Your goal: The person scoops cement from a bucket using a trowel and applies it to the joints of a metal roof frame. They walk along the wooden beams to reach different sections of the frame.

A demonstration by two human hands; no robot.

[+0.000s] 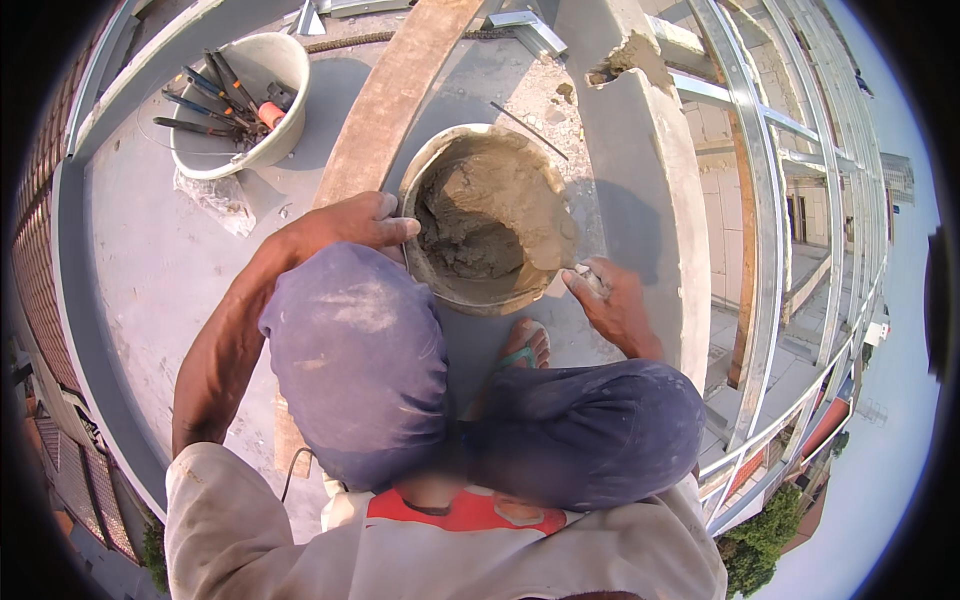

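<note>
A round bucket [411, 170] of wet grey-brown mortar [462, 235] stands between my knees and a wooden plank. My left hand [365, 222] grips its left rim, with the thumb lying on the edge. On the right side, my right hand [618, 305] is closed around the pale, mortar-caked handle of what looks like a trowel [592, 281]. Its blade appears coated in mortar and reaches over the bucket's right rim, so its outline is hard to make out.
A white tub [300, 105] at the far left holds pliers and other hand tools. The wooden plank [385, 110] runs away behind the bucket. A broken-edged concrete wall [690, 220] and metal framing [765, 200] rise at right. A thin rod [530, 131] lies near rubble.
</note>
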